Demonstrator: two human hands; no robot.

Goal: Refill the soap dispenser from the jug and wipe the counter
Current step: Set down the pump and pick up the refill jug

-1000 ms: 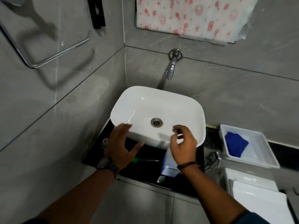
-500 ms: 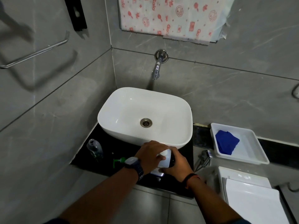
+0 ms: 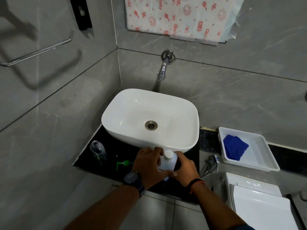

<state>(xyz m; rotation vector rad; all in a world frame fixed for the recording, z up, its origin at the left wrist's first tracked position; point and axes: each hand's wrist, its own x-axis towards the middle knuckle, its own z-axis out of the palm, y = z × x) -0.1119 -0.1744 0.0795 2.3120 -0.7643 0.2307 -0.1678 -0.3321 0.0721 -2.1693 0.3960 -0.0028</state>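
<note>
**A:** What's where, left to right?

**B:** The open clear bottle (image 3: 98, 152) stands on the black counter (image 3: 116, 150), with its green pump (image 3: 123, 164) lying beside it. Next come the left hand (image 3: 149, 165), the capped white jug (image 3: 167, 161) and the right hand (image 3: 184, 168). Both hands wrap the jug's sides.

**A:** How will it handle?

**B:** It's smooth plastic, likely heavy with liquid and maybe slick. Hold the body low, not the cap. The blue cloth (image 3: 235, 147) sits in a tray (image 3: 265, 156), far right.

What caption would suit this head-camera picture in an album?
Left hand and right hand grip the capped jug at the black counter, near the open dispenser bottle.
</note>
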